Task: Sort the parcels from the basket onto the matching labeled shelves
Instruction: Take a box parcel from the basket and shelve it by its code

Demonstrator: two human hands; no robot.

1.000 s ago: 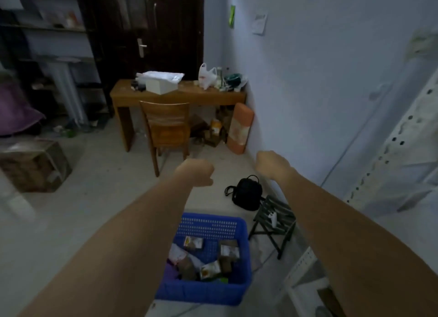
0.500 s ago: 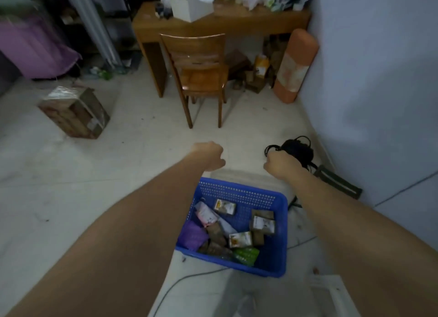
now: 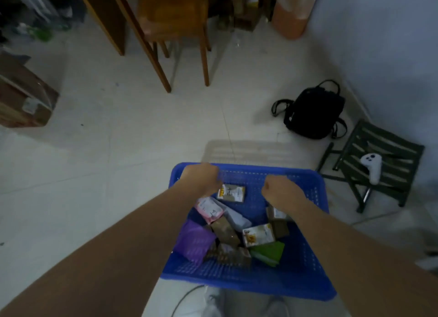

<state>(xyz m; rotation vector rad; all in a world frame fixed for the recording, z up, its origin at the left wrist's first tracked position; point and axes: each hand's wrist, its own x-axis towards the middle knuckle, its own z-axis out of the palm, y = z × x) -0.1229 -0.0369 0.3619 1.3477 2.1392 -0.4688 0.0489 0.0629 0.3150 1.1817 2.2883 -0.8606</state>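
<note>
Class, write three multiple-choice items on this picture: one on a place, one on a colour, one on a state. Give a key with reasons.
1. Where is the white controller?
A. on the folding stool
B. in the basket
C. on the chair

2. What colour is the basket?
A. green
B. blue
C. black

3. How are the hands, left hand and right hand?
A. lifting the backpack
B. holding one carton together
C. fisted, empty, above the parcels

Key: A, it lies on the stool's slats; B, its walls are blue; C, neither hand holds a parcel.
</note>
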